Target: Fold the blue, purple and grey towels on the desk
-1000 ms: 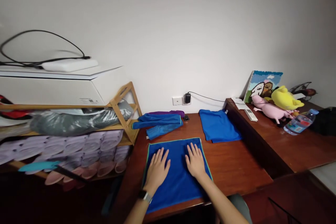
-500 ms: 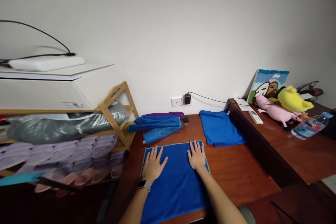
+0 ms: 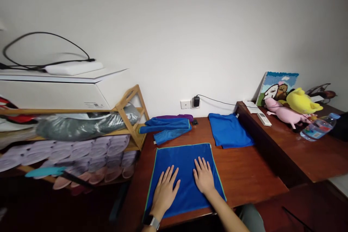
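A blue cloth with a green-stitched edge lies spread out flat on the wooden desk. My left hand rests palm down on its left half, fingers stretched and a watch on the wrist. On the right half lies my right hand, also flat with spread fingers. Neither hand grips anything. Beyond the cloth, folded blue cloths sit at the back left, with a purple cloth behind them. Another folded blue cloth lies at the back right.
Left of the desk stands a wooden rack with slippers and a white box on it. A raised desk at right bears a pink plush toy, a water bottle and a remote. A charger is plugged into the wall.
Both hands have slid from the cloth's far edge back toward me, staying flat on it. The cloth's near edge now shows farther up in view. The view has shifted slightly left.
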Demonstrator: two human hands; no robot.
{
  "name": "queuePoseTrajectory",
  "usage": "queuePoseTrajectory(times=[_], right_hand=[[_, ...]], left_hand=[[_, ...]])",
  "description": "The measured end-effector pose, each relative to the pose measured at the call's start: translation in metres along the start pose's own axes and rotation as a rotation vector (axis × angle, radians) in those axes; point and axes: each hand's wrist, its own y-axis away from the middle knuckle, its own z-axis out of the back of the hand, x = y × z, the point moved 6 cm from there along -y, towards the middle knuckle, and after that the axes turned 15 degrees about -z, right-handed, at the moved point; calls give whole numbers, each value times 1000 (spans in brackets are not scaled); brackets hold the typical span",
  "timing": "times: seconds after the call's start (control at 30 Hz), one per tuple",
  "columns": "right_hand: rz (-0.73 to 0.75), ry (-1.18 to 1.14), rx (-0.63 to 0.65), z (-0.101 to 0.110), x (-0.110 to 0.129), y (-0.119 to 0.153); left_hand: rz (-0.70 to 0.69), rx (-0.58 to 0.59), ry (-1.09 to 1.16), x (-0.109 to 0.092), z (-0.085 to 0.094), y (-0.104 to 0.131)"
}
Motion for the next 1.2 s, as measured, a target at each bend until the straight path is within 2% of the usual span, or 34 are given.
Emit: queuePoseTrajectory(times=[0.13, 0.23, 0.4, 0.6, 0.73, 0.97, 1.1, 1.2], right_hand=[[1, 17, -10, 12, -6, -1], [-6, 21, -15, 13, -6, 1], [-1, 3, -17, 9, -7, 1], [-15, -22, 39, 6, -11, 2], [-13, -27, 57, 6, -14, 3], [82, 42, -98, 1, -16, 10], [-8, 59, -204, 9, -14, 14], [-55, 47, -205, 16, -11, 18]], left_hand=[[6, -28, 26, 2, 11, -2], [1, -45, 49, 0, 14, -1], [15, -25, 75, -1, 13, 4], [50, 21, 100, -2, 8, 8], [22, 19, 77, -3, 8, 8], [-17, 50, -27, -3, 6, 12], [-24, 30, -17, -8, 17, 8], [-2, -3, 33, -11, 28, 4]])
